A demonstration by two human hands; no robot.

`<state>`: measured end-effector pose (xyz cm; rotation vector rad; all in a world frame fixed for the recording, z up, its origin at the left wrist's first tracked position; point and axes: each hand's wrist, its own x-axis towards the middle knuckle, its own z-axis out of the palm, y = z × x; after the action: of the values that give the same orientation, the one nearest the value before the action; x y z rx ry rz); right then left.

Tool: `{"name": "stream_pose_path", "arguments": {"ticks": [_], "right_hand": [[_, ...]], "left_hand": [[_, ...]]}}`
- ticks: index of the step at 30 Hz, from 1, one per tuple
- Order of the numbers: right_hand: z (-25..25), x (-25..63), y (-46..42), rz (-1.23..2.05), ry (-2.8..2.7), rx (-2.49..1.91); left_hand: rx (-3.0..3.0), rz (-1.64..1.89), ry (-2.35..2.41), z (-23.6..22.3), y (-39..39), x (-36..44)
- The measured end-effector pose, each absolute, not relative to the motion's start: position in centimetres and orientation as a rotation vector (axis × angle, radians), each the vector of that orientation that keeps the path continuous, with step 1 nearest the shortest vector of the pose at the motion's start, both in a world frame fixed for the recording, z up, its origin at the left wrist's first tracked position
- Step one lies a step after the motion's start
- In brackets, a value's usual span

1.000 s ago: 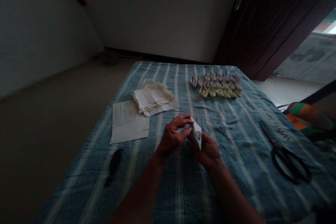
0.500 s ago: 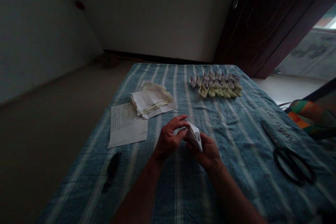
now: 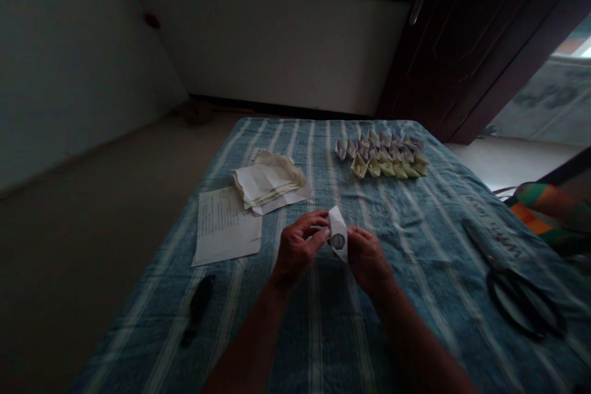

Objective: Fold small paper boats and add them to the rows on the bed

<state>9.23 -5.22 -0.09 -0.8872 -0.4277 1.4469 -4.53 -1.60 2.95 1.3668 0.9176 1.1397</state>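
My left hand [image 3: 298, 250] and my right hand [image 3: 368, 257] meet above the middle of a table with a blue striped cloth [image 3: 323, 332]. Between their fingertips they pinch a small folded white paper piece [image 3: 338, 237] with a round printed mark on it. It stands upright, its point up, one hand on each side. A group of several small folded paper shapes [image 3: 385, 157], white and yellowish, sits in rows at the far side of the table.
A loose stack of creased paper sheets [image 3: 270, 180] and a flat printed sheet [image 3: 225, 226] lie to the left. A dark pen-like object [image 3: 198, 306] lies near the left edge. Black scissors [image 3: 519, 292] lie at the right. A colourful cloth [image 3: 549, 212] sits beyond the right edge.
The folded paper has turned from tilted to upright, its printed mark now facing me. My right hand moved up beside it and both hands shifted slightly away from me.
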Motion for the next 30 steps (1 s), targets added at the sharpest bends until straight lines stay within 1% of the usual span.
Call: {"name": "stream_pose_path", "arguments": {"ticks": [5, 12, 19, 23, 30], "right_hand": [[0.0, 9.6, -4.0, 1.437, -0.557, -0.932], [0.3, 9.7, -2.2, 1.296, -0.793, -1.02], [-1.1, 9.1, -2.2, 1.364, -0.685, -1.02], [-1.3, 9.1, -2.2, 1.332, -0.692, -1.027], [-1.0, 9.2, -2.2, 1.407, -0.642, -0.957]], "left_hand": [[1.157, 1.17, 0.939, 2.5, -1.2, -4.5], [1.137, 1.198, 1.037, 2.3, -1.0, -4.8], [1.114, 1.163, 1.127, 1.2, -0.7, -4.8], [1.097, 1.172, 1.151, 1.1, -0.8, -4.6], [0.854, 1.171, 1.098, 1.7, -1.0, -4.3]]}}
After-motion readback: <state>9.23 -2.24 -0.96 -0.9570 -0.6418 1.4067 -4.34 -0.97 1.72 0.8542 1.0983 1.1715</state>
